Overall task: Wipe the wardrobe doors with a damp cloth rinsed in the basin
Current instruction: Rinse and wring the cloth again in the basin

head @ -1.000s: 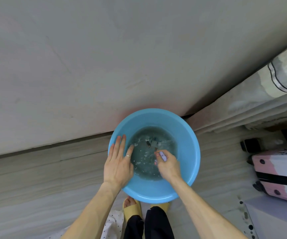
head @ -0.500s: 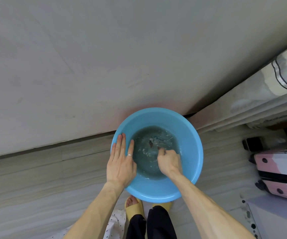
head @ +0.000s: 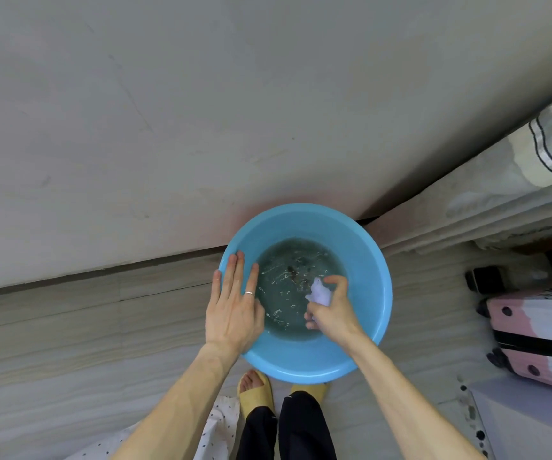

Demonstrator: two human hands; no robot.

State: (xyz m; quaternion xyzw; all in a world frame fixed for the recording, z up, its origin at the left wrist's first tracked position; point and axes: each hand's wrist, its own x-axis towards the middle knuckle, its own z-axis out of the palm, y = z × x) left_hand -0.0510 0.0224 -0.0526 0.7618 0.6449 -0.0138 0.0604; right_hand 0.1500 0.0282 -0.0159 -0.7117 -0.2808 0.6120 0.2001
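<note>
Head view: blue basin (head: 367, 257) sits on the wood-look floor (head: 68, 327), right at the base of the pale wardrobe door (head: 201, 127) (touching or just short, can't tell). Murky water (head: 284, 293) in the bottom w/ a few dark specks. L hand (head: 233, 313) lies flat on the basin's left rim and inner wall, fingers straight and close together, holding nothing; ring (head: 249, 293) on one finger. R hand (head: 334, 315) is over the water, right of centre in the basin, fingers curled round a small wad of pale lilac cloth (head: 319, 292). The wad sticks out on the thumb side and one finger arches over the top of it. Cloth is at the water surface or just above, can't tell which. Below the basin: two yellow slippers (head: 256, 391) and dark trouser legs (head: 304, 426). Far right: pink-and-white suitcase (head: 540, 336) w/ a black band, well apart from the basin.
</note>
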